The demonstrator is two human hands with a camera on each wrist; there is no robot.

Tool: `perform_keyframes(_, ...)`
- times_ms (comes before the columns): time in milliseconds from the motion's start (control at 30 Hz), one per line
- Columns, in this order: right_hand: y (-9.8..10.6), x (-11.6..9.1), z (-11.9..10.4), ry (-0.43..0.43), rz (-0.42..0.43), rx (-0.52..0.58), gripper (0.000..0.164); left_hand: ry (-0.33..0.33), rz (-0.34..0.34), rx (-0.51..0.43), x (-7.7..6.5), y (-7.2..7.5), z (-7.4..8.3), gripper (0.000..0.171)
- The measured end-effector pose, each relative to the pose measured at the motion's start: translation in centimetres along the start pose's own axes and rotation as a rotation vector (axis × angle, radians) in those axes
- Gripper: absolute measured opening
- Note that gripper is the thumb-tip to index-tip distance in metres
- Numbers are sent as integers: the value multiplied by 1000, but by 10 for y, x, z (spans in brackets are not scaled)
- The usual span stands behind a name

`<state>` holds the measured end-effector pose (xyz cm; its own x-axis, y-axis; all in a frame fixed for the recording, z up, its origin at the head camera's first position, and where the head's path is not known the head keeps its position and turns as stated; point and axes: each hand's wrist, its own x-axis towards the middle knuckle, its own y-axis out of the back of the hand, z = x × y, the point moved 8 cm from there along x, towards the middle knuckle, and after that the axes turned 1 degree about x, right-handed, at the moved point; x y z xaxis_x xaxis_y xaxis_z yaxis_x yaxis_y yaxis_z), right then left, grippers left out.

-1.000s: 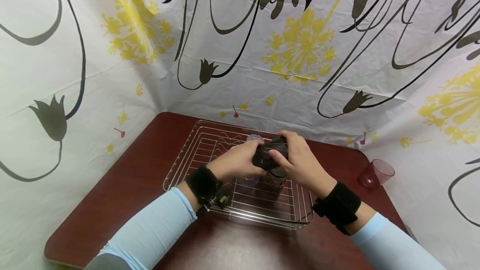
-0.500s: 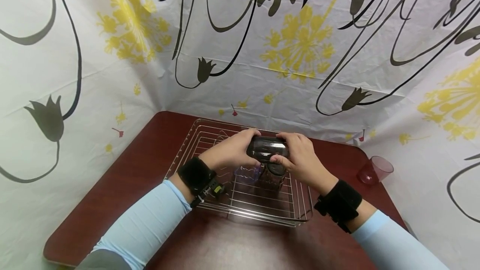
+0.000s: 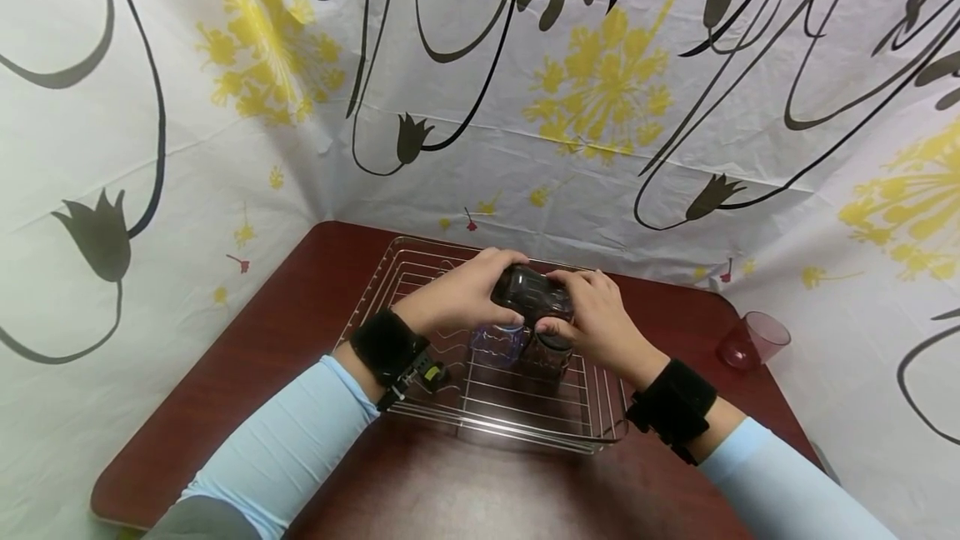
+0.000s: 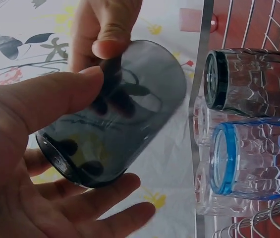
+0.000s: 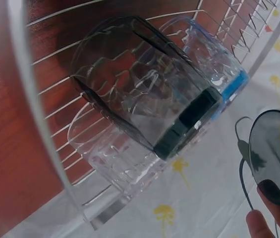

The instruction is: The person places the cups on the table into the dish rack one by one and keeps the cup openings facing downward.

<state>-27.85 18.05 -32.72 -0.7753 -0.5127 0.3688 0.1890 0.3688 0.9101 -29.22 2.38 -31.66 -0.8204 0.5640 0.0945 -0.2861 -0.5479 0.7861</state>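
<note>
A smoky grey see-through tumbler (image 3: 534, 294) lies on its side between both hands, above the wire rack. The left hand (image 3: 468, 294) grips its thick base end, thumb on one side and fingers spread on the other. At the rim end, the right hand (image 3: 596, 315) holds it with the thumb near and the fingers beyond. In the left wrist view the tumbler (image 4: 125, 114) looks tilted. Below it, upside down in the rack, stand a dark grey tumbler (image 4: 258, 79) and a blue-based glass (image 4: 258, 161), side by side. Clear glasses (image 5: 120, 158) stand there too, partly hidden.
The metal wire rack (image 3: 517, 436) has a raised rim and rests on the dark red-brown table (image 3: 225, 407). A pink see-through tumbler (image 3: 753, 342) lies on its side near the table's right edge. A white patterned curtain (image 3: 480, 90) hangs close behind the table.
The grey tumbler has been turned between the hands, from slanted to level, then tipped down slightly at the right end. The left hand has shifted left, showing more of the blue-based glass.
</note>
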Motion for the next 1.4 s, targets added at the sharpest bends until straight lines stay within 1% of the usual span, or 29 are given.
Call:
perform_keyframes(200, -8, 0, -2, -19, -43, -37, 88, -19, 9, 38, -2, 1, 6, 81)
perform_keyframes(367, -5, 3, -4, -27, -49, -60, 85, -25, 32, 45, -1, 3, 11, 81)
perform_keyframes(567, -5, 6, -3, -59, -87, -69, 83, -46, 66, 70, 1, 6, 17, 81)
perform_keyframes(800, -4, 8, -7, -66, -100, -71, 74, -76, 95, 79, 4, 7, 22, 82)
perform_keyframes(900, -6, 7, -7, -70, -120, -63, 76, -77, 101, 89, 5, 7, 23, 81)
perform_keyframes(967, -7, 6, -6, -85, -138, -59, 79, -62, 96, 80, 5, 8, 22, 81)
perform_keyframes(1067, -5, 5, -1, -112, -147, -64, 84, -21, 94, 82, 3, 12, 15, 80)
perform_keyframes(1133, -1, 4, 5, -136, -133, -67, 86, 20, 107, 96, 1, 19, 6, 80)
perform_keyframes(1267, 10, -1, 26, -193, -81, -52, 82, 97, 140, 135, -1, 38, -22, 79)
perform_keyframes(1400, 24, -10, 58, -244, -22, -60, 77, 149, 157, 138, -4, 53, -50, 77)
